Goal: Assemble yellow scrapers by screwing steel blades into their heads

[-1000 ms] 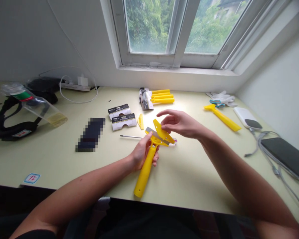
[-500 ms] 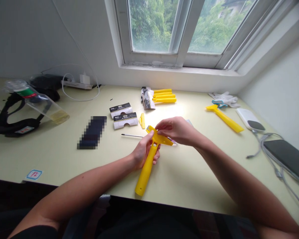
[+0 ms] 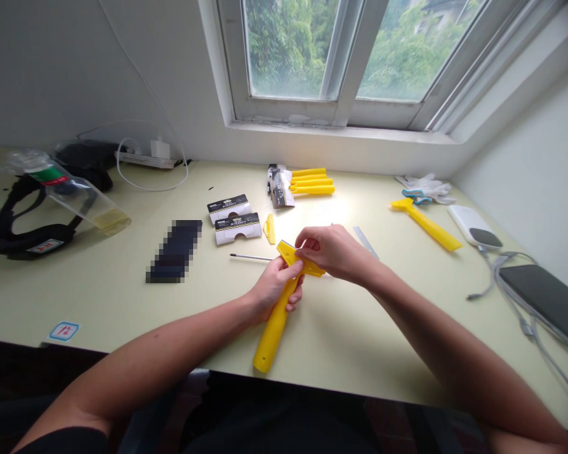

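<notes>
My left hand point(image 3: 277, 285) is wrapped round the neck of a yellow scraper point(image 3: 271, 337), its thumb lying on the wide head. The handle points down toward the table's front edge. Over the head, my right hand point(image 3: 329, 251) is closed in a pinch against the scraper's face; whatever is between its fingertips is hidden. Behind my hands lies a screwdriver point(image 3: 253, 256), its shaft showing and its handle mostly covered. A small yellow plastic piece point(image 3: 269, 229) rests just beyond the scraper head. To the right of my right hand is a flat metal blade point(image 3: 365, 241).
Two card sleeves point(image 3: 238, 228) lie left of the yellow piece. Several packaged scrapers point(image 3: 312, 181) are stacked at the back. Another scraper point(image 3: 430, 228), gloves point(image 3: 426, 188) and cabled devices point(image 3: 476, 227) lie right. A bottle point(image 3: 82, 198) and black headgear point(image 3: 23, 246) stand left.
My left thumb has slid across the scraper head toward my right fingertips. My right hand has shifted slightly, uncovering more of the metal blade. The scraper has turned a little.
</notes>
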`<state>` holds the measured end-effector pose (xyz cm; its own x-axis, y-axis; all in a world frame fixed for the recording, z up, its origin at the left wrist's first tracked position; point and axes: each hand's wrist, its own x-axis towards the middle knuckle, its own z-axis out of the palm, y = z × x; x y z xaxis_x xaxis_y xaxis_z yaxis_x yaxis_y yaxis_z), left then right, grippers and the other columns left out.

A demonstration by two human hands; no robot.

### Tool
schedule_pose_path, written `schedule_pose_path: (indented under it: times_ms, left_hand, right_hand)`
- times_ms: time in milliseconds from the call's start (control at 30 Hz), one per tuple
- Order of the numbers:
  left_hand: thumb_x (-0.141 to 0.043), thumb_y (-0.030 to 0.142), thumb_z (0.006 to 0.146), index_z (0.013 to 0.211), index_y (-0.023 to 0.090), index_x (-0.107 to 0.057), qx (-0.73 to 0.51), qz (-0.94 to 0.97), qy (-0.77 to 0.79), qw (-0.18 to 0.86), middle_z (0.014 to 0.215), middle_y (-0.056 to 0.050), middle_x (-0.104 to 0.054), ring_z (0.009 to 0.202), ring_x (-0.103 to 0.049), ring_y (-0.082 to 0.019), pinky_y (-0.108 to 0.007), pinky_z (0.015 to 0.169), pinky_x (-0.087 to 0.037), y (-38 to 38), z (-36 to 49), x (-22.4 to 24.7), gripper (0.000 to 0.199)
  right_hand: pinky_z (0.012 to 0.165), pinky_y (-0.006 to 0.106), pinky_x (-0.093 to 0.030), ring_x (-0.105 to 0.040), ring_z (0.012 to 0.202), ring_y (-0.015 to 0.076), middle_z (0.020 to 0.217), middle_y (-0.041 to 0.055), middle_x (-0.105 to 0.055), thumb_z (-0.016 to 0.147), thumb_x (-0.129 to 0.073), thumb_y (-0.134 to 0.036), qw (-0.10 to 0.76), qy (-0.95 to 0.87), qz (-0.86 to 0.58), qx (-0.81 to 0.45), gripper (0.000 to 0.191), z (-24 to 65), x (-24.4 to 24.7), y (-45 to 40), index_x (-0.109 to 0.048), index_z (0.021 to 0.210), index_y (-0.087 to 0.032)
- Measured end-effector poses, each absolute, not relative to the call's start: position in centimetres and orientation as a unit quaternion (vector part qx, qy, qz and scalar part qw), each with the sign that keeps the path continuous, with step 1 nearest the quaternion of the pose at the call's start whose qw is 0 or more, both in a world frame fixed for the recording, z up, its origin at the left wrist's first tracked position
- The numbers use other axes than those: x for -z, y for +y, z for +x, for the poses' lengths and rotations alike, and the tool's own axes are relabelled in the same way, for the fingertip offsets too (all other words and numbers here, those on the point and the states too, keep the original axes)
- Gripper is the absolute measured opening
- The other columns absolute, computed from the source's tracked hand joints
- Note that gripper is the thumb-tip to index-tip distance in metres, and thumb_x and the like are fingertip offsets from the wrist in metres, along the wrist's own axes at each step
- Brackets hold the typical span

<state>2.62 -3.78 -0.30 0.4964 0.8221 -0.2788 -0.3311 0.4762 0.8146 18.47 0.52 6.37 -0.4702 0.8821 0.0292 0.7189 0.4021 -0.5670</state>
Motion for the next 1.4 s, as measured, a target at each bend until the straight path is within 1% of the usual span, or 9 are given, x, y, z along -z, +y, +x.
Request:
schedule_pose_path:
  times_ms: [67, 333, 433, 567, 633, 700, 900, 1100, 1400]
  left_hand:
    - [-0.067, 0.045, 0.082, 0.089, 0.02, -0.041, -0.364, 0.362, 0.35, 0.784, 0.076, 0.004, -0.049, 0.04, -0.042, -0.004, -0.016, 0.033, -0.031, -3.9, 2.7, 0.2, 0.037]
    - [-0.062, 0.039, 0.085, 0.088, 0.02, -0.042, -0.354, 0.356, 0.353, 0.79, 0.074, 0.004, -0.051, 0.038, -0.043, -0.004, -0.017, 0.031, -0.031, -4.0, 2.9, 0.1, 0.028]
    - [-0.061, 0.04, 0.086, 0.085, 0.019, -0.043, -0.352, 0.364, 0.345, 0.79, 0.07, 0.005, -0.05, 0.037, -0.042, -0.004, -0.017, 0.031, -0.031, -3.9, 2.7, -0.1, 0.028]
    - [-0.065, 0.044, 0.085, 0.086, 0.018, -0.044, -0.356, 0.38, 0.338, 0.784, 0.068, 0.005, -0.05, 0.036, -0.041, -0.004, -0.017, 0.031, -0.033, -3.8, 2.4, -0.3, 0.033]
    - [-0.067, 0.043, 0.084, 0.086, 0.018, -0.045, -0.365, 0.39, 0.335, 0.776, 0.072, 0.004, -0.053, 0.037, -0.043, -0.004, -0.017, 0.031, -0.034, -3.8, 2.4, -0.3, 0.033]
    - [-0.067, 0.043, 0.083, 0.087, 0.018, -0.046, -0.372, 0.397, 0.337, 0.768, 0.075, 0.003, -0.055, 0.038, -0.045, -0.004, -0.018, 0.031, -0.035, -3.8, 2.4, -0.2, 0.033]
    - [-0.071, 0.042, 0.079, 0.084, 0.016, -0.049, -0.38, 0.409, 0.361, 0.747, 0.074, 0.001, -0.059, 0.038, -0.046, -0.005, -0.019, 0.032, -0.036, -3.6, 2.4, -0.3, 0.034]
    - [-0.069, 0.04, 0.081, 0.086, 0.016, -0.05, -0.383, 0.409, 0.356, 0.748, 0.074, 0.001, -0.06, 0.037, -0.046, -0.005, -0.018, 0.031, -0.034, -3.6, 2.3, -0.3, 0.031]
    - [-0.066, 0.041, 0.081, 0.083, 0.016, -0.05, -0.377, 0.382, 0.35, 0.767, 0.073, 0.0, -0.059, 0.037, -0.046, -0.006, -0.019, 0.03, -0.032, -3.5, 2.3, -0.3, 0.03]
  right_hand:
    - [0.055, 0.022, -0.042, -0.063, 0.064, 0.0124, 0.075, 0.0018, -0.071, 0.082, -0.06, -0.026, 0.156, -0.822, -0.493, -0.239, 0.01, 18.4, -6.4, 0.4, -0.067, 0.083, -0.02]
    - [0.056, 0.023, -0.035, -0.056, 0.06, 0.0108, 0.074, 0.0007, -0.069, 0.082, -0.062, -0.032, 0.124, -0.828, -0.507, -0.205, 0.011, 18.3, -6.4, 0.5, -0.064, 0.082, -0.02]
    - [0.056, 0.023, -0.034, -0.055, 0.06, 0.0107, 0.074, 0.0003, -0.068, 0.082, -0.062, -0.035, 0.132, -0.822, -0.513, -0.207, 0.015, 18.7, -6.6, 0.7, -0.065, 0.084, -0.02]
    - [0.059, 0.024, -0.038, -0.057, 0.065, 0.0115, 0.076, 0.0019, -0.068, 0.085, -0.057, -0.038, 0.148, -0.811, -0.493, -0.278, 0.023, 19.4, -6.5, 1.4, -0.069, 0.081, -0.019]
    - [0.059, 0.024, -0.038, -0.056, 0.064, 0.0109, 0.075, 0.0019, -0.068, 0.086, -0.054, -0.037, 0.135, -0.806, -0.476, -0.325, 0.025, 19.6, -6.5, 1.7, -0.069, 0.08, -0.018]
    - [0.058, 0.023, -0.038, -0.054, 0.061, 0.0101, 0.073, 0.0015, -0.067, 0.086, -0.053, -0.036, 0.126, -0.802, -0.469, -0.346, 0.025, 19.7, -6.5, 1.8, -0.067, 0.079, -0.018]
    - [0.055, 0.023, -0.034, -0.05, 0.059, 0.0096, 0.073, 0.002, -0.066, 0.087, -0.051, -0.033, 0.126, -0.817, -0.475, -0.299, 0.023, 19.5, -6.5, 1.6, -0.064, 0.077, -0.017]
    - [0.056, 0.023, -0.034, -0.051, 0.061, 0.0101, 0.072, 0.0016, -0.065, 0.088, -0.05, -0.031, 0.111, -0.828, -0.48, -0.269, 0.021, 19.4, -6.7, 1.4, -0.062, 0.076, -0.018]
    - [0.055, 0.022, -0.034, -0.053, 0.062, 0.011, 0.073, 0.0024, -0.066, 0.089, -0.049, -0.031, 0.102, -0.828, -0.483, -0.267, 0.021, 19.4, -6.9, 1.2, -0.062, 0.078, -0.019]
